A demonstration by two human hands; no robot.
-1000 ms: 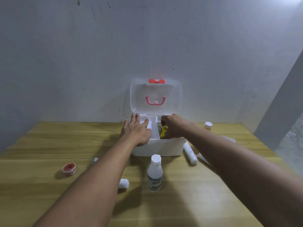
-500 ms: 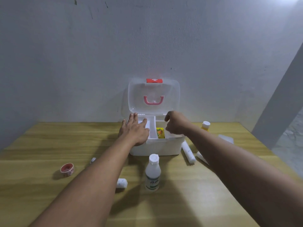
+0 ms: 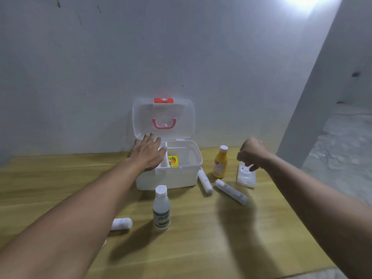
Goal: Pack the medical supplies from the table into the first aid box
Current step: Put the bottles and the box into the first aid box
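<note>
The left hand lay flat, fingers spread, on the open first aid box, a small yellow packet just beside its fingertips. The right hand hovered, fingers curled loosely downward, empty, just above a white sachet.

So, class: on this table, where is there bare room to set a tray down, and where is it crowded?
Free: the near right tabletop, in front of the long gauze roll; and the far left, beside the first aid box. Crowded: right of the box, where two rolls, the yellow bottle and a white packet cluster under the right hand.
</note>
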